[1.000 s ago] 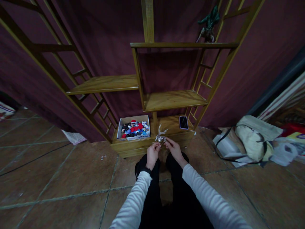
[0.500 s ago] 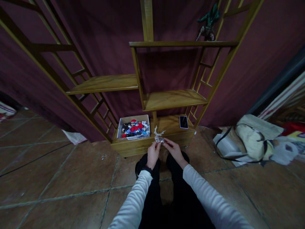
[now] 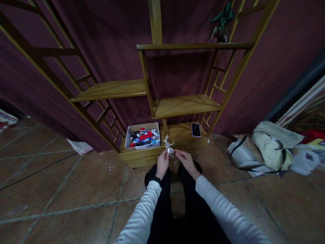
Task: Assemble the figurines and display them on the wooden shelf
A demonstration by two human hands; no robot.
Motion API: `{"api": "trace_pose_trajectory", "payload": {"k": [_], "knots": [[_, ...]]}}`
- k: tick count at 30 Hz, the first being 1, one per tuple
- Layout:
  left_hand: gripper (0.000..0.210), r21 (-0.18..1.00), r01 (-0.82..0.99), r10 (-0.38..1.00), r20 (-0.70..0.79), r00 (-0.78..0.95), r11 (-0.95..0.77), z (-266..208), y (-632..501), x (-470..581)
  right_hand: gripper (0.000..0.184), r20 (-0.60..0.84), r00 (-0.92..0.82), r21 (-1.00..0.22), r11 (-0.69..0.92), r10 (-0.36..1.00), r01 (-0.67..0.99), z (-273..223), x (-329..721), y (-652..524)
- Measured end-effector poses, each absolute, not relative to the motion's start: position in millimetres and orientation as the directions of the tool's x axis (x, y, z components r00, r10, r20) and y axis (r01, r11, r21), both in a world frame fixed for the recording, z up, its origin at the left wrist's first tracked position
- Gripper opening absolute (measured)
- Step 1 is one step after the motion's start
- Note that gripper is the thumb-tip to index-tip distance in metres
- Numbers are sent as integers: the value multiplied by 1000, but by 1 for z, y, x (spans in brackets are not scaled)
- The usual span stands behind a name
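A small, shiny silver deer figurine (image 3: 169, 150) with pale, branching antlers is between my two hands, just in front of the lowest shelf. My left hand (image 3: 162, 165) pinches its left side with thumb and fingertips. On the other side my right hand (image 3: 187, 162) holds it with closed fingertips. The antlers point up and away from me, and thin parts hang below the body. Behind my left hand, a white open box (image 3: 128, 132) full of small red, blue, black and white figures sits on the lowest shelf.
The wooden shelf unit (image 3: 188, 105) stands against a dark red curtain. A phone (image 3: 195, 130) lies on its lowest shelf. A green figure statue (image 3: 222, 23) stands on the upper board. Bags (image 3: 269, 145) lie on the floor at right, a sheet of paper (image 3: 79, 146) at left.
The deer figurine has turned in my hands: its body, which lay crosswise, is now more upright, and the antlers have swung round. Both hands stay in nearly the same place.
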State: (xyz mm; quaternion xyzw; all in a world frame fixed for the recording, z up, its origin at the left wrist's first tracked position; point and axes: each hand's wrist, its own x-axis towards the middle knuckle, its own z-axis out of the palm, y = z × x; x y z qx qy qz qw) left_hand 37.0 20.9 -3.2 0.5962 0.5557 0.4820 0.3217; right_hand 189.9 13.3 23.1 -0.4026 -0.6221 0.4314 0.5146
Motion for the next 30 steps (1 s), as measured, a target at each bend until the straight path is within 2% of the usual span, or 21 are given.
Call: {"api": "trace_pose_trajectory", "payload": {"k": [8,12,18,24,30], "knots": [[18,943,279,979,198,-38,-180,-12,26,36,26,345,-138,-914,366,928,174,22,192,15],[18,979,122,987,163,-1,-161,-10,28,36,25,378,-127,-901,396,917,178,20,191,17],[35,989,-141,983,-22,181,48,1,28,33,22,367,-203,-907,397,908,140,15,186,17],[40,964,-217,972,-110,207,156,6,27,31,23,346,-218,-913,380,913,145,11,184,13],[37,955,-238,974,-138,178,178,5,27,34,23,336,-201,-920,366,920,139,8,184,15]]}}
